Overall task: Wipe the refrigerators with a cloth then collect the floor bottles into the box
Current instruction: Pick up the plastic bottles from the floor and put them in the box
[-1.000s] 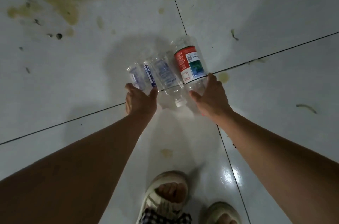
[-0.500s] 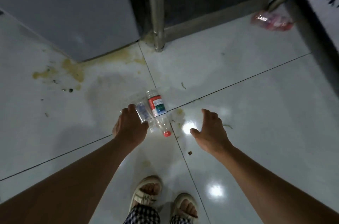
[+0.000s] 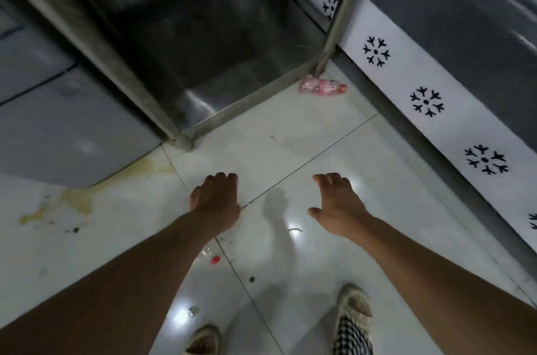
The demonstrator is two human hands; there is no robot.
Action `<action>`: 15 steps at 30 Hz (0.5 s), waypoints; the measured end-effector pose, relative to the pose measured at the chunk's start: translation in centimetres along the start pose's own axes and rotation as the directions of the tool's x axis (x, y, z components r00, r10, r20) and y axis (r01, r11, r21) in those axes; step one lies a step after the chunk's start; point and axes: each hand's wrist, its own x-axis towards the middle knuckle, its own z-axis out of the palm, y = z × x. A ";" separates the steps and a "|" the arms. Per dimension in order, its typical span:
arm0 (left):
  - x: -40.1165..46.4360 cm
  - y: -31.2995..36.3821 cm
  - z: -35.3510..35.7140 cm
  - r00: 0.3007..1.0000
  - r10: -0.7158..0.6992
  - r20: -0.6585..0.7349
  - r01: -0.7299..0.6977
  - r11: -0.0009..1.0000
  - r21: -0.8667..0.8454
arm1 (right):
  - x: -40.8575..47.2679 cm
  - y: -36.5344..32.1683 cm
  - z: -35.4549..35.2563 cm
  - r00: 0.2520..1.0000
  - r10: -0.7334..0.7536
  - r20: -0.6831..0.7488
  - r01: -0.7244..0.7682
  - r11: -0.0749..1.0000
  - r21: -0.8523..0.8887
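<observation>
Pink bottle [image 3: 322, 87] on floor by table leg [image 3: 340, 14]; both hands empty.

Pink bottle [image 3: 322, 87], black snowflakes on white panel [image 3: 453, 125], yellowish stains (left) on white floor [image 3: 305, 157]

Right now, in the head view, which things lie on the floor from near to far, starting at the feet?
Right shoe → red-capped bottle, partly hidden under the left forearm → left hand and right hand, about level → metal table leg → pink bottle.
</observation>
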 end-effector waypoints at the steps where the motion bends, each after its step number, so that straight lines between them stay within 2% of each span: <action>1: 0.4 1.9 -0.1 1.000 -0.009 0.021 0.009 1.000 0.012 | 0.2 1.9 -0.9 1.000 -0.010 0.005 0.010 1.000 -0.025; 6: 2.2 11.5 -0.3 0.996 -0.055 0.065 0.053 0.998 0.038 | 1.3 11.8 -6.1 0.999 -0.031 0.015 0.033 0.996 -0.084; 9: 3.6 18.0 -0.6 0.996 -0.080 0.041 0.081 0.996 -0.024 | 2.5 17.6 -9.4 1.000 -0.024 0.002 0.024 0.993 -0.115; 15: 8.0 25.2 -2.5 1.000 -0.028 -0.001 0.028 0.995 -0.095 | 6.6 22.7 -13.5 1.000 -0.017 -0.008 0.016 0.990 -0.139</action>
